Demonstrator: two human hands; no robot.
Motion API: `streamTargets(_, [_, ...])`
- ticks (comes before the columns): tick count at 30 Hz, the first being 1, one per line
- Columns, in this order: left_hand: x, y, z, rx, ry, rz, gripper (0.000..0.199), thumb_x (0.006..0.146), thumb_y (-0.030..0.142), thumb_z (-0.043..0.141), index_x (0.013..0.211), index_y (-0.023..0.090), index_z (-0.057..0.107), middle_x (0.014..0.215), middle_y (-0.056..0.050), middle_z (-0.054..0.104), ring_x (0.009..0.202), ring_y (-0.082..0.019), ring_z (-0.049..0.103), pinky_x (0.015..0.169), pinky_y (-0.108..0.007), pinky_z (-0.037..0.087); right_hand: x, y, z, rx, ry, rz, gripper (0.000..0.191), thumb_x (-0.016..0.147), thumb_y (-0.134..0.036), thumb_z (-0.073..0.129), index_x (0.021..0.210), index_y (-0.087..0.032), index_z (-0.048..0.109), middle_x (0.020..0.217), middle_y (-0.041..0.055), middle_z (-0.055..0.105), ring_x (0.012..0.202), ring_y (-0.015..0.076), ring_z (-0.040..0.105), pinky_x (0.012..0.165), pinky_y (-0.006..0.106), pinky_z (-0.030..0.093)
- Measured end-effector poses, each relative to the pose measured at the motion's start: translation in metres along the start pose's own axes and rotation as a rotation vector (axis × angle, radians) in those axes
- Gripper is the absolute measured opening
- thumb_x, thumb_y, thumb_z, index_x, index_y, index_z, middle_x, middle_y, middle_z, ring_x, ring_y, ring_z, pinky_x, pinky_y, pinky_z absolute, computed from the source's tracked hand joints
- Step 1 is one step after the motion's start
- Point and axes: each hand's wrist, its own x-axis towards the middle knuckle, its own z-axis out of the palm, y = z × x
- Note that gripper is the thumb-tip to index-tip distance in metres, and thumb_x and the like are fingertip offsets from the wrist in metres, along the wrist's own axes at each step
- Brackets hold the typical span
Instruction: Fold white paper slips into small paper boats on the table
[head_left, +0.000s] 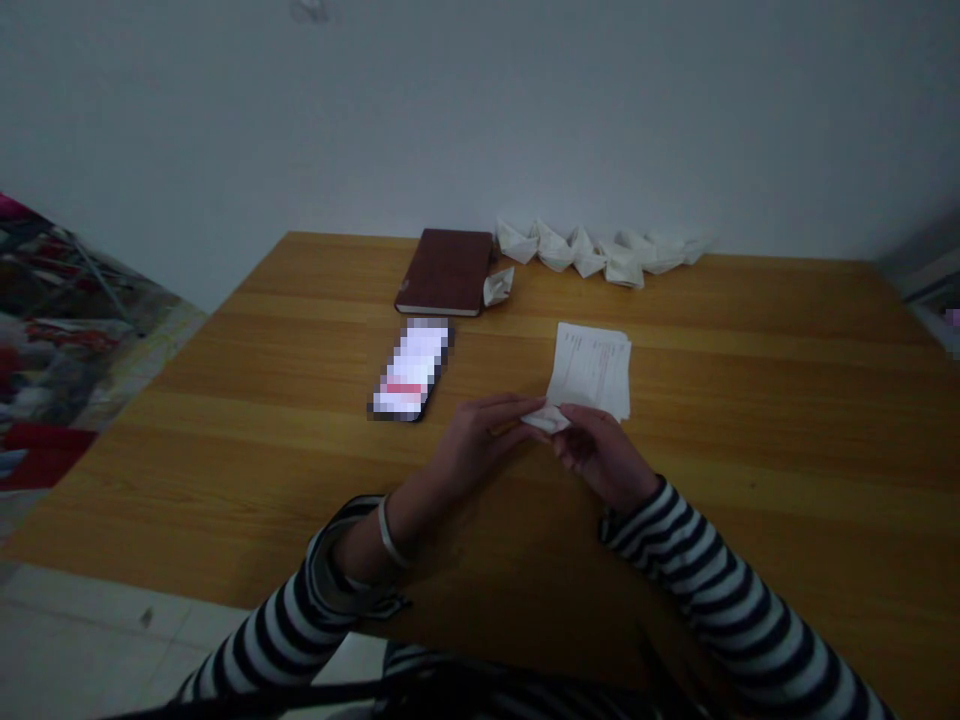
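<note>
Between my two hands is a small folded piece of white paper (547,419), held just above the table. The fingers of my left hand (484,437) pinch its left end. At its right end, my right hand (604,455) grips it with thumb and fingers. Just beyond my hands lies a stack of white printed paper sheets (590,365), its near edge partly hidden by my fingers. A row of folded white paper shapes (589,252), like little boats, stands along the wall. One more folded paper shape (498,287) sits beside the notebook.
A closed dark red notebook (448,270) lies at the back of the wooden table (300,350). Nearer me is a phone (411,370) with its screen lit and blurred. A pale wall (480,120) borders the table's far edge. Cluttered items (52,350) are on the left.
</note>
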Motion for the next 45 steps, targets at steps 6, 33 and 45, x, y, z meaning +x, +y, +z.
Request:
streamTargets(6, [0.001,0.004,-0.003,0.009,-0.003,-0.068,0.028,0.09,0.028,0.064,0.116,0.02,0.071,0.098,-0.008,0.076,0.085,-0.019,0.07,0.077,-0.029,0.054,-0.002,0.003,0.001,-0.239,0.035,-0.229,0.033,0.088,-0.05,0.06,0.082,-0.019,0.068,0.063,0.0005,0.069,0.048,0.011,0.06,0.045,0.021,0.049])
streamTargets(33, [0.002,0.002,-0.002,0.012,0.215,-0.097,0.003,0.084,0.02,0.07,0.084,0.017,0.072,0.081,-0.002,0.076,0.073,-0.014,0.07,0.071,-0.024,0.054,-0.001,0.0,-0.004,-0.602,0.261,-0.712,0.006,0.077,-0.02,0.075,0.081,-0.024,0.077,0.081,0.0016,0.079,0.074,0.0169,0.074,0.071,0.029,0.061])
streamTargets(45, [-0.011,-0.012,0.002,0.206,0.054,0.008,0.009,0.09,0.018,0.062,0.093,0.017,0.071,0.088,-0.006,0.076,0.075,-0.015,0.07,0.069,-0.024,0.053,-0.001,-0.004,-0.021,-1.354,0.103,-1.03,0.011,0.089,-0.023,0.065,0.094,-0.021,0.075,0.088,0.0032,0.079,0.075,0.0178,0.075,0.069,0.027,0.059])
